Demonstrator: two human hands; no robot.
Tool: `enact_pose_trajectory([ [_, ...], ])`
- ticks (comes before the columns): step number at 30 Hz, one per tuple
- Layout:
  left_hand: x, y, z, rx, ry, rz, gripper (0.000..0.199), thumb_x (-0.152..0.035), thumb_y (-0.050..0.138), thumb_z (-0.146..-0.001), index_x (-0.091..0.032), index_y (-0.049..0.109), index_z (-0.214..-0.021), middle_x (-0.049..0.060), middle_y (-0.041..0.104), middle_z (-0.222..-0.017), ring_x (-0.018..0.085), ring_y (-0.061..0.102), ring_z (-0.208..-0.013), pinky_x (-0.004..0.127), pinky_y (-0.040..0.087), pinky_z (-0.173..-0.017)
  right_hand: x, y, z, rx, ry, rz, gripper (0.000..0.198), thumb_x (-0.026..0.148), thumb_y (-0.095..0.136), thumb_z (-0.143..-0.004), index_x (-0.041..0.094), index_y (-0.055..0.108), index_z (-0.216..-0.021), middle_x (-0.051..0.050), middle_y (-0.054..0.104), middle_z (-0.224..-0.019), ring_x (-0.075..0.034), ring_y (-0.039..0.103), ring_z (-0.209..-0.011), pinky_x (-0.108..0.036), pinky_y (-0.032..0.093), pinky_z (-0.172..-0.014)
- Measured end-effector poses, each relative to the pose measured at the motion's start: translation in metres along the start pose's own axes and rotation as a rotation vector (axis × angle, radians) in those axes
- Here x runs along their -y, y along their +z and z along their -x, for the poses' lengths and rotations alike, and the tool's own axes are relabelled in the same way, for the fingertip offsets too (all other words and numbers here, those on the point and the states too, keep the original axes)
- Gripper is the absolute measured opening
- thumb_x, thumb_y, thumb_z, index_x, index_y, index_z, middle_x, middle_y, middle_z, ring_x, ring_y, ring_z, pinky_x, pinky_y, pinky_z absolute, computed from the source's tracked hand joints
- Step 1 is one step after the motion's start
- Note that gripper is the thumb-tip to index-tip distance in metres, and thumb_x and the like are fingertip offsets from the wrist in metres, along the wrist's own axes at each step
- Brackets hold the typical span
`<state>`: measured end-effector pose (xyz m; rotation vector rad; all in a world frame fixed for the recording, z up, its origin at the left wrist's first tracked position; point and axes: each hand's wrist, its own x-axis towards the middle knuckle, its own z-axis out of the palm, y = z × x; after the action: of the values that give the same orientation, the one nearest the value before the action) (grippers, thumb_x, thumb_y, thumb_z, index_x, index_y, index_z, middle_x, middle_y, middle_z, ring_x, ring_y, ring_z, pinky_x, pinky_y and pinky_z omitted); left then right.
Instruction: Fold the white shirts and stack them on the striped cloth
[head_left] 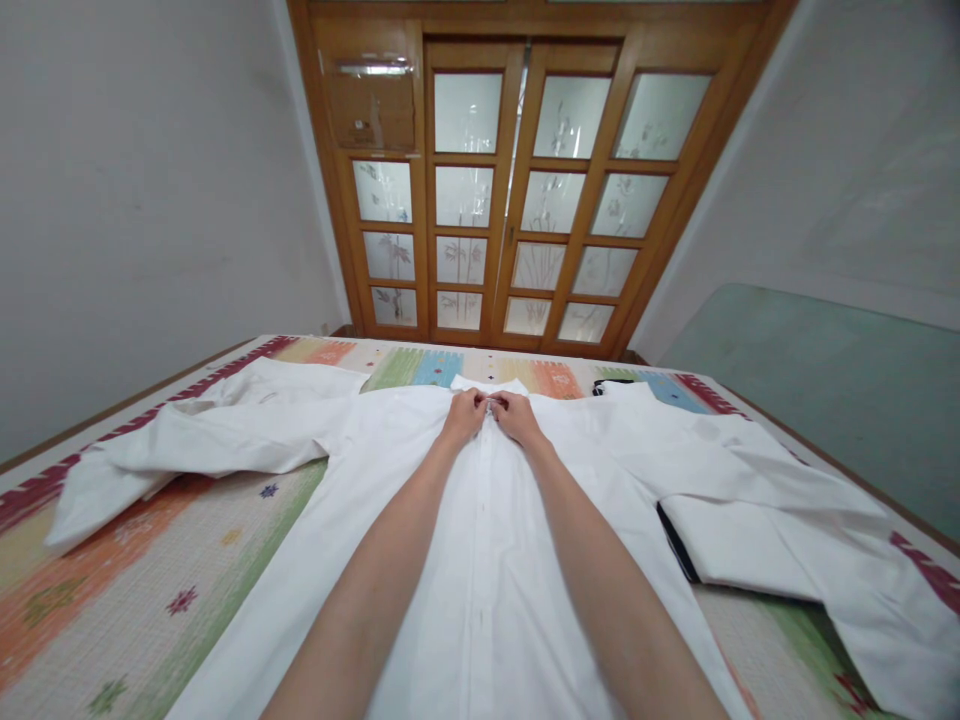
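A white long-sleeved button-up shirt [435, 560] lies spread front side up, its sleeves stretched out left and right. Both my hands meet at the top of the front placket, just below the collar [491, 384]. My left hand [466, 410] pinches the cloth there with closed fingers. Close beside it, my right hand [516, 415] also pinches the shirt at the neck opening. The button and buttonhole between my fingertips are too small to make out. Lower down, the placket [480, 600] runs straight between my forearms.
A patterned, striped cover [217, 570] lies under the shirt. A folded white item with a dark edge [735, 545] sits by the right sleeve, and a small black thing [600, 386] near the right shoulder. Behind stand wooden glass-paned doors [487, 190]; a pale green panel [817, 380] leans at right.
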<state>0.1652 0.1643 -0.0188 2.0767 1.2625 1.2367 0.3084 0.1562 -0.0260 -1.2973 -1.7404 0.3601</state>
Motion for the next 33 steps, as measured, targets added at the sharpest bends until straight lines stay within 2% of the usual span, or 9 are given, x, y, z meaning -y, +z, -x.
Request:
enact_pose_trajectory([
  [5,0.0007,0.0005,-0.0012,0.006,-0.003,0.015,0.012,-0.008,0.057,-0.079,-0.015,0.067,-0.08,0.005,0.073,-0.081,0.015,0.065,-0.076,0.028,0.051,-0.077,0.0025,0.0006,0.0014,-0.025,-0.033,0.095,0.023,0.011,0.056,-0.077,0.015,0.074,-0.089,-0.01,0.076,-0.094,-0.021,0.068,-0.086,-0.032,0.051,-0.085],
  [13,0.0004,0.0005,0.0002,0.014,0.004,0.046,0.011,-0.007,0.059,-0.077,-0.016,0.062,-0.081,0.001,0.068,-0.074,0.013,0.061,-0.069,0.027,0.051,-0.072,-0.0025,0.0014,-0.0003,-0.019,-0.019,0.074,0.023,0.009,0.057,-0.075,0.018,0.075,-0.087,-0.008,0.076,-0.092,-0.02,0.069,-0.085,-0.033,0.052,-0.085],
  [19,0.0005,0.0014,0.002,0.007,0.024,0.076,0.022,-0.003,0.058,-0.073,-0.019,0.053,-0.089,-0.003,0.062,-0.076,0.011,0.057,-0.067,0.024,0.048,-0.069,-0.001,0.0011,-0.0011,-0.008,0.006,0.047,0.023,0.008,0.056,-0.075,0.018,0.075,-0.085,-0.007,0.077,-0.089,-0.02,0.069,-0.084,-0.032,0.051,-0.084],
  [26,-0.0039,-0.0012,0.0042,0.013,0.051,0.064,0.022,-0.004,0.054,-0.075,-0.022,0.043,-0.083,-0.006,0.054,-0.07,0.011,0.054,-0.066,0.022,0.042,-0.065,0.0012,0.0004,-0.0006,-0.007,0.02,0.045,0.023,0.008,0.054,-0.076,0.016,0.074,-0.084,-0.007,0.076,-0.088,-0.019,0.068,-0.083,-0.031,0.05,-0.083],
  [33,-0.0036,0.0003,0.0039,0.041,0.046,-0.017,0.025,-0.003,0.051,-0.074,-0.023,0.04,-0.082,-0.005,0.052,-0.07,0.014,0.054,-0.068,0.025,0.041,-0.066,0.0009,0.0015,-0.0005,0.002,0.011,0.085,0.024,0.007,0.052,-0.078,0.018,0.072,-0.084,-0.006,0.075,-0.089,-0.019,0.067,-0.085,-0.03,0.049,-0.083],
])
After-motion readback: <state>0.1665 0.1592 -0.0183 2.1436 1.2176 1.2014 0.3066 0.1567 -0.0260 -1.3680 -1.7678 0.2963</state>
